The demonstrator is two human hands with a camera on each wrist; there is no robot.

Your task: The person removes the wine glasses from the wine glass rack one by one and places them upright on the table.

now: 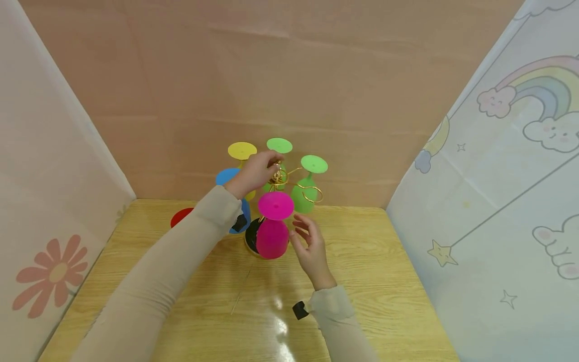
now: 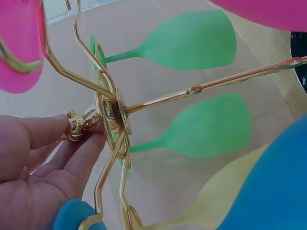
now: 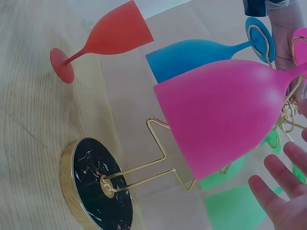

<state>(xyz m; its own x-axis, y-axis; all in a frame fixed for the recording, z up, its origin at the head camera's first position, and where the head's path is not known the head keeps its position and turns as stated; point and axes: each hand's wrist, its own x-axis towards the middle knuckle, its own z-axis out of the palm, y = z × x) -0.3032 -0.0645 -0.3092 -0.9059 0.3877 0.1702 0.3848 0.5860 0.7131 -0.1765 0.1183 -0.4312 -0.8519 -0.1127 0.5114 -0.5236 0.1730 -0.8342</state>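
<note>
A gold wire goblet rack [image 2: 158,100] has goblets hanging upside down by their feet. With thumb and fingers, my left hand [image 1: 257,172] pinches the gold ornament [image 2: 76,125] at its top. My right hand [image 1: 312,251] is just right of the hanging magenta goblet [image 1: 272,239], fingers spread and holding nothing. Two green goblets [image 2: 206,125] hang on the far side, with a yellow goblet [image 1: 242,151] and a blue goblet [image 3: 196,55] to the left. Another pink goblet [image 2: 21,48] shows partly in the left wrist view.
A red goblet [image 3: 115,32] stands upright on the wooden table [image 1: 371,281], mostly behind my left forearm in the head view. The rack's round black base [image 3: 98,187] has a wooden side. Printed panels [image 1: 488,201] flank the table, and a plain backdrop [image 1: 289,75] stands behind.
</note>
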